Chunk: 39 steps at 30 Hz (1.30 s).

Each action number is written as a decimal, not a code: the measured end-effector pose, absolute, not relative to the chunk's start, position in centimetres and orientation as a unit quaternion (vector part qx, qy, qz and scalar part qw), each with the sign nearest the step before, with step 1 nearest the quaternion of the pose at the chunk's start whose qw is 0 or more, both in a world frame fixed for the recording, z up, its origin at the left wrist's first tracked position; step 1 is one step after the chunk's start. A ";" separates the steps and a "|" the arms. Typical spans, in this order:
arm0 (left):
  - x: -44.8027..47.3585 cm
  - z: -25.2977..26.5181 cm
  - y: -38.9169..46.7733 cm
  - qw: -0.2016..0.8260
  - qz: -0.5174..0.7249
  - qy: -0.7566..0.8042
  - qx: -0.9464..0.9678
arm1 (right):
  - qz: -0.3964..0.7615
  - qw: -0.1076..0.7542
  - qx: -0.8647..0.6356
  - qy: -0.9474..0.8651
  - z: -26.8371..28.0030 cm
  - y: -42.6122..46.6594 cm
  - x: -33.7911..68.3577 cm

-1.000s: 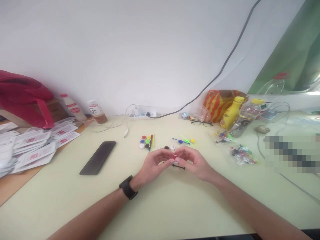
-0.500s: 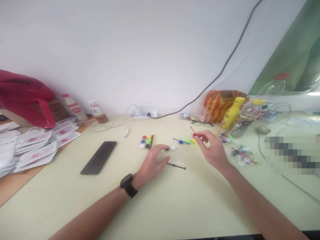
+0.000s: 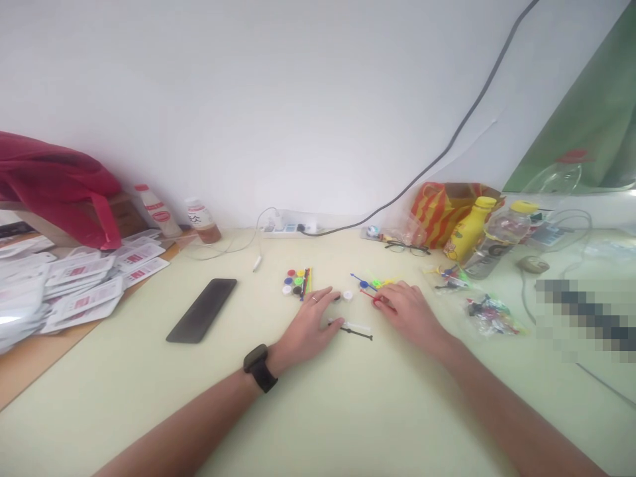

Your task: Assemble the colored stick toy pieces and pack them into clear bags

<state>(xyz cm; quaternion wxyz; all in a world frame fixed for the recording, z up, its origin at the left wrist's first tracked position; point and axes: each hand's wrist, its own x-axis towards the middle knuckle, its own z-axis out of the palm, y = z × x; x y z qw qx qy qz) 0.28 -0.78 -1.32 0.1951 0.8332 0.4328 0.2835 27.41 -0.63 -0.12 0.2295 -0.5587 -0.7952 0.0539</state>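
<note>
Red piece (image 3: 376, 301) has come down, in right fingers (image 3: 393, 303)

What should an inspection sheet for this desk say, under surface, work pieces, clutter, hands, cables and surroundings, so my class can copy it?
Surface: pale green tabletop, pieces laid out mid-table.
Work pieces: red plastic disc with rod, near blue plastic disc with rod; loose white round disc; thin black plastic rod.
Clutter: flat black rectangular slab; black-framed glasses; yellow bottle.
Hands: left hand open, fingers spread; right hand at the red disc, grip unclear.
Cables: thick grey cable crosses the wall to a white power strip.
Surroundings: plain white wall; red fabric bag.
</note>
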 end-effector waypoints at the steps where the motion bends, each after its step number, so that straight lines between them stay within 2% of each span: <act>1: 0.3 -1.3 -0.8 0.190 0.275 0.431 0.838 | 0.045 0.239 -0.552 -0.797 -0.1 -0.6 27.4; 5: 0.4 -1.1 -0.8 0.188 0.278 0.416 0.845 | 0.053 0.278 -0.491 -0.824 0.3 -1.2 26.8; 11: 0.5 -1.2 -0.7 0.201 0.299 0.427 0.829 | 0.114 0.235 -0.410 -0.874 0.6 -2.6 25.2; 23: 0.6 -0.8 -0.5 0.216 0.301 0.412 0.832 | 0.145 0.252 -0.381 -0.878 0.2 -2.7 24.7; 29: 0.7 -0.7 -0.6 0.213 0.317 0.406 0.830 | 0.153 0.233 -0.377 -0.883 0.3 -3.1 24.2; 35: 0.5 -0.8 -0.4 0.177 0.346 0.465 0.796 | 0.178 0.271 -0.427 -0.844 1.0 -3.0 24.7; 39: 0.5 -0.8 -0.5 0.180 0.322 0.481 0.795 | 0.199 0.343 -0.473 -0.787 0.8 -2.5 25.1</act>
